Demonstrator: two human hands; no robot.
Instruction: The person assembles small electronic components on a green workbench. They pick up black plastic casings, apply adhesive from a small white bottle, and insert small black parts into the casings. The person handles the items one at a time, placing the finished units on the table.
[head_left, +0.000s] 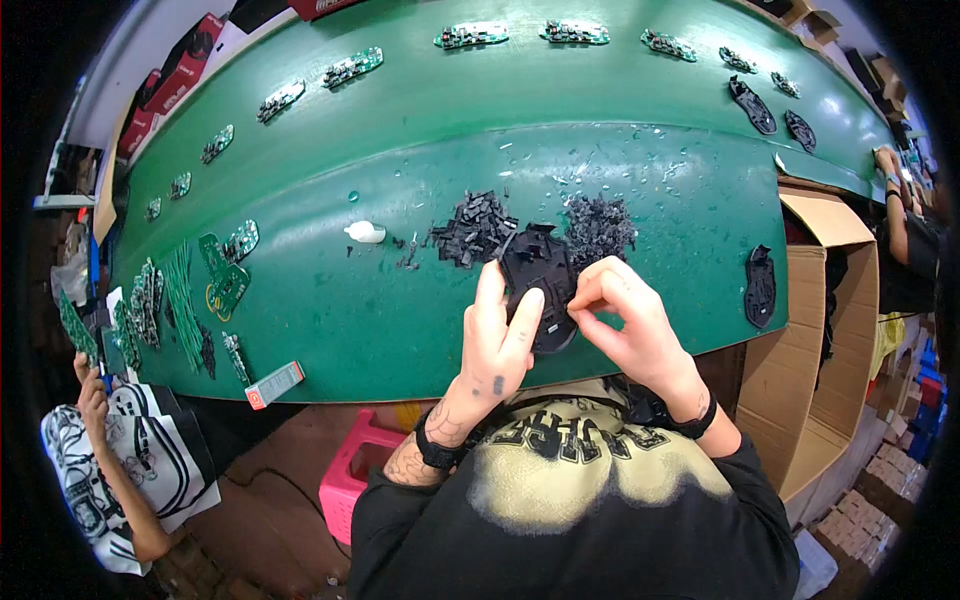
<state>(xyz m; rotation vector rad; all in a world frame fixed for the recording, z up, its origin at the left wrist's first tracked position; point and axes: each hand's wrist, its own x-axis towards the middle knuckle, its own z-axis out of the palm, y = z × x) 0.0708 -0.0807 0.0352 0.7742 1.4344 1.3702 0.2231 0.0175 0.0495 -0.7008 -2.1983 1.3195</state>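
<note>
A black plastic mouse base point(540, 285) is held up in front of me, over the near part of the green table. My left hand point(500, 325) grips it along its left side, with the thumb lying across its inner face. At its right edge my right hand point(620, 310) is closed in a pinch; whatever sits between those fingertips is too small to make out. Just behind the base lie a pile of flat black plastic pieces point(475, 228) and a pile of smaller black parts point(600, 225). A white bottle point(366, 232) rests to the left of the piles.
Green circuit boards point(471, 36) run along the table's raised far strip. More boards point(220, 275) and green wires point(182, 300) lie at left. Another mouse base point(760, 287) is near an open cardboard box point(800, 380). Co-workers' hands point(92, 395) show at both sides; a pink stool point(355, 465) stands below.
</note>
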